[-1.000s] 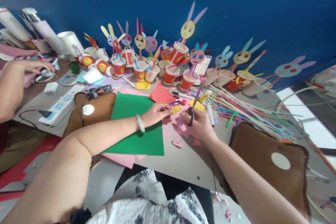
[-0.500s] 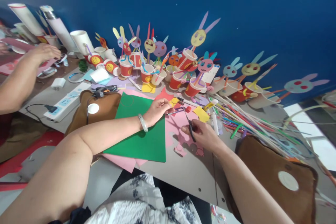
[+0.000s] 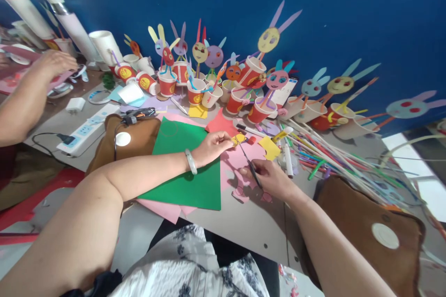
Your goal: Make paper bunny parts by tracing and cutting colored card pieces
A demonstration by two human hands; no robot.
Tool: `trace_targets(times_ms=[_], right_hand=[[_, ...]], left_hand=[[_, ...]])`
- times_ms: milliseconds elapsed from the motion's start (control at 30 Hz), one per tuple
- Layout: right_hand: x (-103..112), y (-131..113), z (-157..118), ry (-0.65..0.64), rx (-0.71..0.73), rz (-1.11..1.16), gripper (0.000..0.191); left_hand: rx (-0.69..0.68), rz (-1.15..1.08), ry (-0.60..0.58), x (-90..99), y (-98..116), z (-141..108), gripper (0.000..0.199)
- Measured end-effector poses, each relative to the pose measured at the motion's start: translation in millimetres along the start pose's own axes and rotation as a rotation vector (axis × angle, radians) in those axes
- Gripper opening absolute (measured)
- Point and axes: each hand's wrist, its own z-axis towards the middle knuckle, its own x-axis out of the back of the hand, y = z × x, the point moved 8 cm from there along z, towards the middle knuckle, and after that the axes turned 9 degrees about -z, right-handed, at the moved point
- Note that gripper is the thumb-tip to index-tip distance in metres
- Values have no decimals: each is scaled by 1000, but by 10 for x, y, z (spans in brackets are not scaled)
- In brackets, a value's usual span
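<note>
Between the thumb and fingers of my left hand (image 3: 216,146) is a small yellow paper piece (image 3: 239,138) with round outlines drawn on it. My right hand (image 3: 271,177) is closed around the dark handles of a pair of scissors (image 3: 252,171). The scissor blades point up and left and reach the edge of the yellow piece. Under my left wrist lies a green sheet (image 3: 184,183). Pink paper (image 3: 230,167) is spread beneath the yellow piece, and curled pink scraps (image 3: 240,194) lie below my right hand.
Paper cups with rabbit-faced figures (image 3: 261,110) line the blue wall. Pipe cleaners (image 3: 327,160) are heaped at right, beside a brown cushion (image 3: 369,236). At left are a power strip (image 3: 87,130), a glue gun (image 3: 139,113) and another person's hand (image 3: 57,65) holding something pinkish.
The yellow piece has turned and shows more of its face, with the scissor blades now at its edge. My left hand has moved slightly right. The view has shifted a little.
</note>
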Motion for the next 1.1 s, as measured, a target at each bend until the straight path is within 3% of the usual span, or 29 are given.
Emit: trace_targets(times_ms=[167,1100], right_hand=[[-52,9,0,-63,-14,67,50],[-32,-60,17,-85,9,98,61]], left_hand=[[29,17,-21,-12,-32,8,17],[14,19,-29,-55,38,-18,16]])
